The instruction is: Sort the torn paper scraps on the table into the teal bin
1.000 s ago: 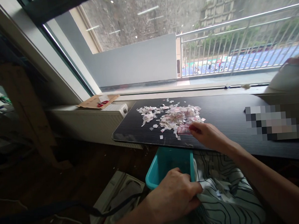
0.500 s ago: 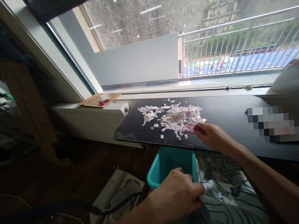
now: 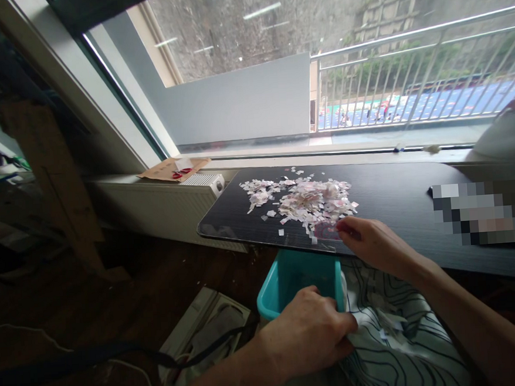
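My left hand (image 3: 311,327) is closed over the near rim of a teal plastic bin (image 3: 275,283), just below the table's front edge. Between the fingertips of my right hand (image 3: 369,238) is a thin, see-through pinkish sheet (image 3: 326,231), low over the black tabletop. It lies along the near side of a heap of small white and pinkish paper scraps (image 3: 311,200), hiding a little of them. A few single scraps are scattered around the heap. The bin's bottom is partly hidden by my left hand.
The black table (image 3: 389,189) stands against a window. Red-handled scissors (image 3: 181,173) lie on brown paper (image 3: 156,172) over a radiator (image 3: 153,209). A blurred-out object (image 3: 479,213) is at the right. Patterned cloth (image 3: 408,335) with paper bits lies under my right arm.
My right hand has drawn the pinkish sheet slightly toward me, away from the heap, so more of it shows. My left hand stays on the bin; the whole view has shifted a little.
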